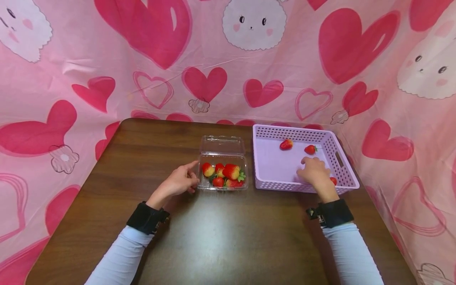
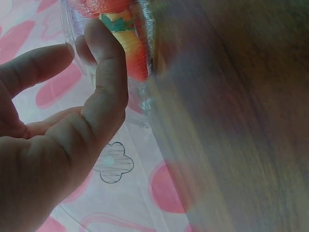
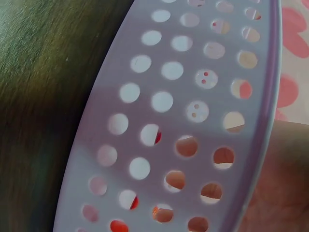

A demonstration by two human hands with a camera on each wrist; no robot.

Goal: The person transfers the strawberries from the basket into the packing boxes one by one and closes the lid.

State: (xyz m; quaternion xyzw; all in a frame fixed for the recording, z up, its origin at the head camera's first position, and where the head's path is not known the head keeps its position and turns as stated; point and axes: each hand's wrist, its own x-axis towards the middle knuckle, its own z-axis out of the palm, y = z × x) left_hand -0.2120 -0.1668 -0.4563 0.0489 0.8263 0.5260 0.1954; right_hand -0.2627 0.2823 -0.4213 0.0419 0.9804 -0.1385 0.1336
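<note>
Strawberries, red with green leafy caps, lay heaped in a clear plastic clamshell box [image 1: 222, 171] near the middle of the dark brown wooden desk [image 1: 221, 237], the heap [image 1: 224, 175] filling the box's tray while its hinged lid stood open behind it. Nearest the viewer, two forearms in pale blue sleeves with black wrist straps reached forward. The left hand [image 1: 179, 181] rested on the desk against the box's left side, its grip loose and apart: the left wrist view showed the thumb [image 2: 104, 72] pressed flat on the clear wall with a strawberry just behind it, and the other fingers bent but closed on nothing. To the right, just beside the box, stood a lilac perforated plastic basket [image 1: 270, 132]. The right hand [image 1: 314, 172] lay inside it over the near right corner, knuckles up and fingers bent downward; whether its grip clamped anything could not be told, though a red strawberry [image 1: 333, 181] showed just beside the hand at the near wall. Farther in, two more strawberries lay apart on the basket floor, one [image 1: 286, 144] left of the other [image 1: 310, 149]. Beyond the desk hung a pink cloth backdrop [image 1: 107, 47] printed with hearts and white bunny faces.
</note>
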